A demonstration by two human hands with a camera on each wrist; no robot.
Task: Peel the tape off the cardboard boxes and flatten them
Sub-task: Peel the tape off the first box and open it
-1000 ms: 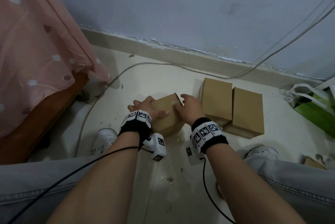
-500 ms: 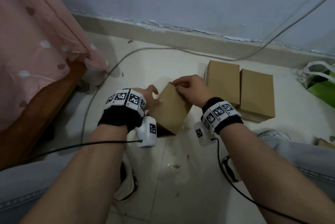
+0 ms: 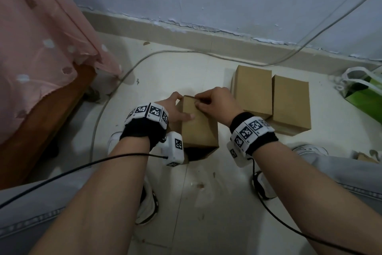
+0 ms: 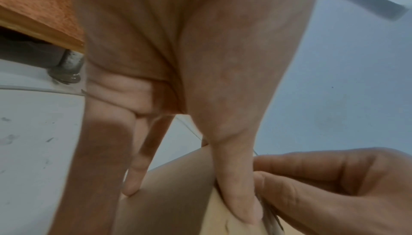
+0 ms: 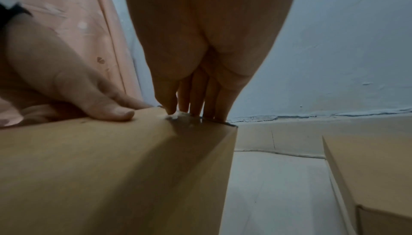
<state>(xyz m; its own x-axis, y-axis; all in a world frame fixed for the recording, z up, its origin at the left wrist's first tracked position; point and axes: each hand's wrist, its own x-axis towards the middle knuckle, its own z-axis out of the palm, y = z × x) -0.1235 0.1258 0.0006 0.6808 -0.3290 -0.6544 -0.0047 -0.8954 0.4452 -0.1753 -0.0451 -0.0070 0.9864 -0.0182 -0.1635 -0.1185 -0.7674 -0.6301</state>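
A small brown rectangular cardboard box [image 3: 199, 125] is held over the pale tiled floor [image 3: 206, 203], between the person's knees, tilted so that its dark open end faces the person. It is steadied by the left hand [image 3: 175, 110], whose thumb lies flat on the upper face while the fingers [image 4: 142, 159] reach straight down along the left side; the box is thus clamped between thumb and fingers. The far top edge of the box is worked at by the right hand [image 3: 215, 101]: its fingertips [image 5: 196, 105] are bunched together and curled down onto that edge, where a whitish scrap of clear tape [image 5: 178, 114] is seen against the thumb tip (whether the tape is truly pinched or only scratched at cannot be told).

Two more closed brown cardboard boxes [image 3: 270, 95] are laid side by side, touching, on the floor to the right of the held one, near the grey skirting board [image 3: 227, 41]. A pale cable [image 3: 115, 89] is trailed across the floor behind. A pink dotted bedsheet [image 3: 41, 37] is hung at the left, and a green and white bag [image 3: 365, 87] is set at the far right.
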